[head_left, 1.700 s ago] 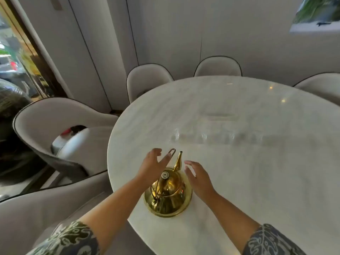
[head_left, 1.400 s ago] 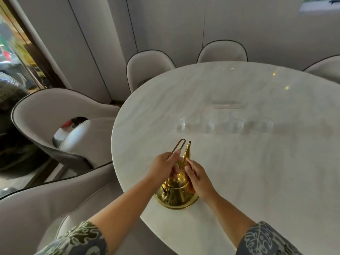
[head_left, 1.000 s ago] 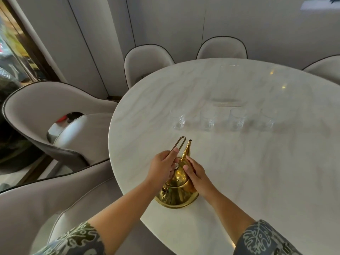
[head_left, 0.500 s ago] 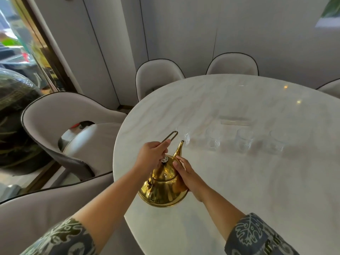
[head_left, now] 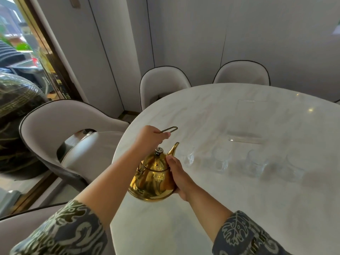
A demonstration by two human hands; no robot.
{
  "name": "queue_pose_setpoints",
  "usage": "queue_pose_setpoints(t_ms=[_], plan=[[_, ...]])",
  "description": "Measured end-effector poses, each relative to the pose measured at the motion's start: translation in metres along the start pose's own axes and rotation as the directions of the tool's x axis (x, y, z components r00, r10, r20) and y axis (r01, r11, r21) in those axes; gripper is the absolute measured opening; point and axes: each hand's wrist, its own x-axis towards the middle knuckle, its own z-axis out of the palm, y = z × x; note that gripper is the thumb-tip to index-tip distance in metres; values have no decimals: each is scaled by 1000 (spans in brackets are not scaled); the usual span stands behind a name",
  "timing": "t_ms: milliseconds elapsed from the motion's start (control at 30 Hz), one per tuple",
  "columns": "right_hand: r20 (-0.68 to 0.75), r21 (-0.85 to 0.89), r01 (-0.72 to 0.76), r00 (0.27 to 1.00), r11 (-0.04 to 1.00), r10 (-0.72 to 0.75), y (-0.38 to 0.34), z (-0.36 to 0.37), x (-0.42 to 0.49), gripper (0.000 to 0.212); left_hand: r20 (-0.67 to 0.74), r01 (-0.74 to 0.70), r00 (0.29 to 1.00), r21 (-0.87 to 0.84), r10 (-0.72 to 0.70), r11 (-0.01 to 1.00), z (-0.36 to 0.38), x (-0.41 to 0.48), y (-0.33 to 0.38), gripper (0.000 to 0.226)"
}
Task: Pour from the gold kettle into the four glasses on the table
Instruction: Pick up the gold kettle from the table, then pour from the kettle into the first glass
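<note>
The gold kettle (head_left: 150,179) hangs in the air above the near left edge of the white marble table (head_left: 239,208). My left hand (head_left: 150,138) is shut on its thin wire handle. My right hand (head_left: 179,174) presses against the kettle's right side, steadying it. The spout points up and to the right, just short of the leftmost glass (head_left: 188,155). Clear glasses stand in a row to the right: a second (head_left: 219,161), a third (head_left: 256,163) and the rightmost (head_left: 294,168). They are blurred, so I cannot tell whether they hold any liquid.
A clear flat rectangular piece (head_left: 244,138) lies on the table behind the glasses. Grey upholstered chairs (head_left: 60,124) ring the table on the left and at the far side (head_left: 161,83). A glass door (head_left: 22,61) is at the far left.
Both hands closed on the kettle, my left on the handle. The kettle then rose off the table and moved toward the leftmost glass.
</note>
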Motion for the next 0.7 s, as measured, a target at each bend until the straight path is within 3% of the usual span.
queue_pose_setpoints(t_ms=[200,333,533,700], plan=[[14,146,-50,999,988,49,3,3,20,74,30,-24,999,113,20,993,6,29,11,39],[9,227,-84,996,970,84,3,7,24,62,62,-32,998,208,19,978,10,40,17,39],[24,276,-149,989,949,149,1,8,27,59,112,-33,994,343,-5,939,15,48,27,33],[52,303,-172,985,937,165,-2,8,28,60,147,-17,988,353,-38,935,18,55,36,27]])
